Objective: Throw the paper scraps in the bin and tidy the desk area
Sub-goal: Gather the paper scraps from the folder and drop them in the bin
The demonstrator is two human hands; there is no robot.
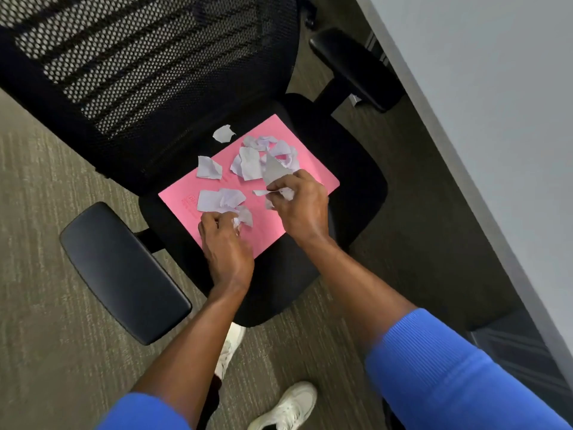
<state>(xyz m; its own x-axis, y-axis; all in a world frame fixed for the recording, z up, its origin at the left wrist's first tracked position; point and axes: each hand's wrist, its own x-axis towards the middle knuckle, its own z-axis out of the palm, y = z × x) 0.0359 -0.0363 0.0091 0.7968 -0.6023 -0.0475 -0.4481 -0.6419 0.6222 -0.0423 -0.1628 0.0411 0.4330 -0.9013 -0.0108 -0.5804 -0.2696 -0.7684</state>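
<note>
Here the paper scraps [248, 164] lay scattered over a pink folder [307, 181] on the chair [356, 169] seat, one just off the folder's far corner. The left hand [228, 243] was curled around crumpled scraps at the folder's near edge; the right hand [302, 203] pinched several pieces above it. Overfull fists could probably drop scraps onto the carpet [37, 187], or nudge the folder off. No bin was visible, and the desk [496, 103] was cut off.

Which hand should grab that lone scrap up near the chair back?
Probably the left hand. The lone scrap lies on its side, with an open path. The right hand already grips several pieces and would have to cross the pile.
</note>
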